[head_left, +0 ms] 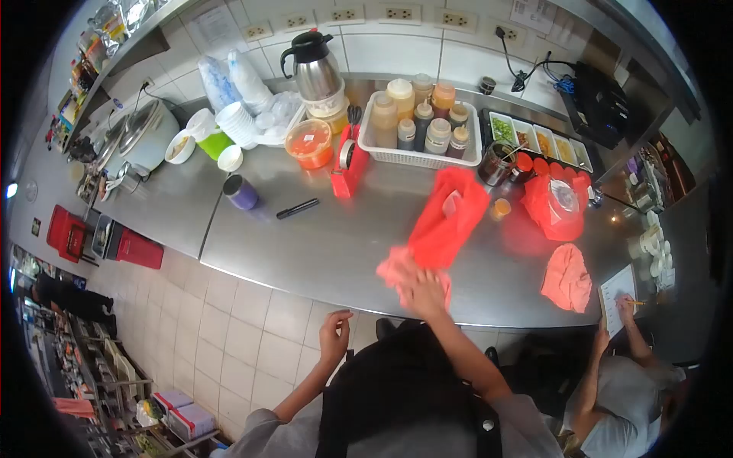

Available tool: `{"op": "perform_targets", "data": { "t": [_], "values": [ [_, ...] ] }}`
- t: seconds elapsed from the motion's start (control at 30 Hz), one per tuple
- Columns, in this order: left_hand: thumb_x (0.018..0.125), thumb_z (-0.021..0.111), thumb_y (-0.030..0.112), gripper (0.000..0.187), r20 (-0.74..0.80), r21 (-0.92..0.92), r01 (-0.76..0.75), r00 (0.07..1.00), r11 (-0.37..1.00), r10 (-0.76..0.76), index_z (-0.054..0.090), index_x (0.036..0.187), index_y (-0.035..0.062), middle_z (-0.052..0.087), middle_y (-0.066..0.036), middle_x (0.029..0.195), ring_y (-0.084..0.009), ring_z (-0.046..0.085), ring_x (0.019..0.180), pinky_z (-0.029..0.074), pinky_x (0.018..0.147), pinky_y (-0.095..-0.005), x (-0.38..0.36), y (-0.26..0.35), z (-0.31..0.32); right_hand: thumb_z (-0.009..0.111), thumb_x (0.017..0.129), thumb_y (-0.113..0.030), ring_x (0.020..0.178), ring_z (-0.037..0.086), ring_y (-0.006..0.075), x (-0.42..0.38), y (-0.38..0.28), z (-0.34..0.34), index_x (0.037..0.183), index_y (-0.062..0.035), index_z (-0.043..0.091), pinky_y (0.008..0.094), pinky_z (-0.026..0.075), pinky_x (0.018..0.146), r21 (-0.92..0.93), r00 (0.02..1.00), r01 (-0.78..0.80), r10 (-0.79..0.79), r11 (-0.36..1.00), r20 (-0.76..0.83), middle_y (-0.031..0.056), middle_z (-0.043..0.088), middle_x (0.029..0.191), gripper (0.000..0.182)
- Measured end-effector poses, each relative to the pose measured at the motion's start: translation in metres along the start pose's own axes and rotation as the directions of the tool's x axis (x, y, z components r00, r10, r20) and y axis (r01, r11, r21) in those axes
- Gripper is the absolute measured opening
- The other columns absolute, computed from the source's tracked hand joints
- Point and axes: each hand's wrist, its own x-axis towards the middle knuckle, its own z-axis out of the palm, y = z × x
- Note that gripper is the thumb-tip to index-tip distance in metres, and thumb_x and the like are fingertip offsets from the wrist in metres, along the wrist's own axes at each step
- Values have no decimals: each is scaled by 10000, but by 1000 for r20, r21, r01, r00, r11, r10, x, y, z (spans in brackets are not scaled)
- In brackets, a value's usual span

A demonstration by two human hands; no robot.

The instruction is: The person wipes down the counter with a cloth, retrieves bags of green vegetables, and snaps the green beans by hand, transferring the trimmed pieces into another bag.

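My right hand (pixel 427 295) rests on a bunched pink cloth (pixel 393 271) at the counter's front edge, its fingers over the fabric. Just beyond the cloth lies a red plastic bag (pixel 447 221), touching it. My left hand (pixel 334 336) hangs in front of the counter with its fingers curled in; nothing shows in it. A black marker (pixel 298 208) and a purple cup (pixel 241 192) are on the steel counter (pixel 321 252), farther back and to the left. To the right lies a second pink cloth (pixel 566 279).
Along the back stand a thermos jug (pixel 317 72), a red tape dispenser (pixel 350 164), a white basket (pixel 420 156) of sauce bottles and a tray (pixel 538 141) of chopped toppings. A filled red bag (pixel 555 206) sits at right. Beside me a person writes on a paper sheet (pixel 617 301).
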Motion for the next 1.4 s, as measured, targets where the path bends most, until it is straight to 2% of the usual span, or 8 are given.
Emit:
{"op": "perform_targets", "data": {
  "t": [0.1,0.3,0.43,0.63,0.93,1.07,1.3,1.4],
  "values": [
    [915,552,-35,185,-10,68,-45,999,997,46,666,1044,31,676,-142,1121,-264,673,981,547,800,-346,8,22,-2,630,884,-274,1049,557,331,55,6,8,1383,-246,562,465,424,944,-27,946,-303,298,952,-126,80,502,1442,504],
    [909,531,-45,203,-183,59,-62,981,996,72,684,1019,31,690,-126,1100,-256,668,1005,544,828,-334,20,59,-2,645,863,-130,1072,552,345,20,-53,13,1390,-230,558,439,454,947,234,952,211,-254,949,169,103,565,1313,543],
    [910,535,-40,185,-290,113,-15,956,994,47,686,1001,14,710,-120,1041,-233,680,953,540,798,-323,0,66,-2,656,863,-187,1194,527,363,35,-63,-24,1400,-190,547,420,446,988,703,954,-92,-139,706,265,124,548,1316,548],
    [941,541,-7,163,-411,118,184,904,976,-120,695,992,-3,726,-122,948,-224,704,871,551,774,-327,-53,45,-2,581,908,-476,1355,364,455,71,-41,7,1441,-87,477,591,230,1132,90,940,334,-339,938,47,228,351,1525,668],
    [870,647,267,303,-127,514,661,689,547,-714,691,1075,48,704,-222,1014,-386,669,998,538,850,-433,-280,-193,15,586,883,-409,1281,440,402,170,-67,56,1456,-169,477,567,233,1156,126,936,352,-350,927,-38,187,451,1451,631],
    [871,654,277,323,-105,276,919,321,282,-941,694,1112,66,722,-187,979,-333,694,952,541,836,-408,-345,-162,14,576,891,-397,1298,441,373,200,-69,74,1441,-191,495,555,244,1155,81,925,371,-360,925,-123,166,467,1437,593],
    [869,660,281,332,-89,193,902,408,386,-909,695,1123,70,726,-175,963,-307,700,931,542,831,-399,-336,-210,-57,547,913,-406,1287,442,388,215,-140,123,1420,-174,491,533,246,1149,-75,935,-107,74,991,-348,147,433,1470,560],
    [868,662,283,337,-123,158,872,484,464,-867,695,1128,71,728,-170,956,-296,703,922,542,829,-395,-308,-233,-112,588,909,-268,1228,474,393,185,-234,103,1424,-225,499,520,374,1048,-60,997,-72,71,996,-23,146,489,1374,524]
  ]
}}
